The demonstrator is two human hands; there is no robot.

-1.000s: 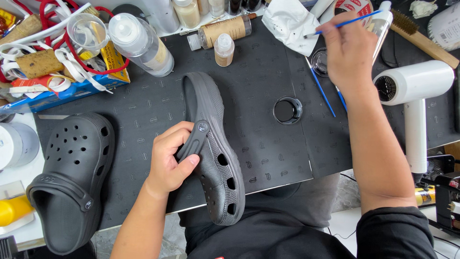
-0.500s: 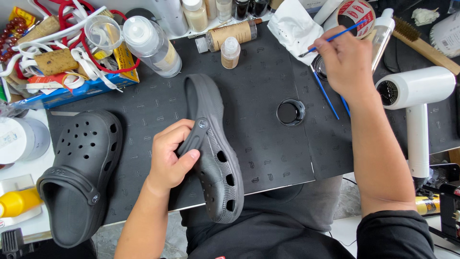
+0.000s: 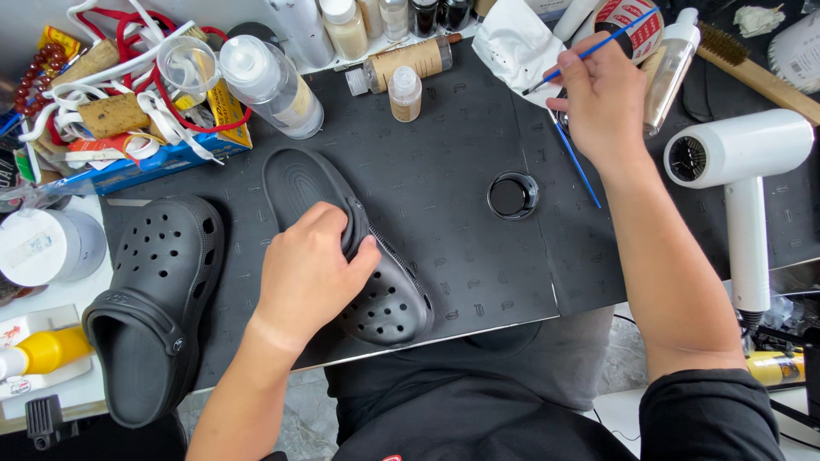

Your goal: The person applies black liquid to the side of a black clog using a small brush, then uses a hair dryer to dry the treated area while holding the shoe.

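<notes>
My left hand [image 3: 307, 273] grips a black clog [image 3: 376, 299] lying on its side on the dark work mat [image 3: 444, 171], sole edge turned up. A second black clog [image 3: 158, 299] rests upright at the mat's left edge. My right hand [image 3: 602, 98] holds a thin blue-handled brush [image 3: 589, 53] with its tip against a crumpled white cloth [image 3: 512, 43] at the back. A small round black pot [image 3: 512, 196] sits on the mat between my arms. Another blue brush [image 3: 576, 162] lies on the mat below my right hand.
A white hair dryer [image 3: 743, 171] lies at right. Several bottles [image 3: 273, 85] and small jars [image 3: 406, 94] stand at the back. A box with red and white laces [image 3: 128, 111] sits back left. A white tub [image 3: 43, 248] and yellow bottle [image 3: 47, 350] are at left.
My left hand has rolled the clog further onto its side and shifted it slightly. My right hand stays at the cloth with the brush.
</notes>
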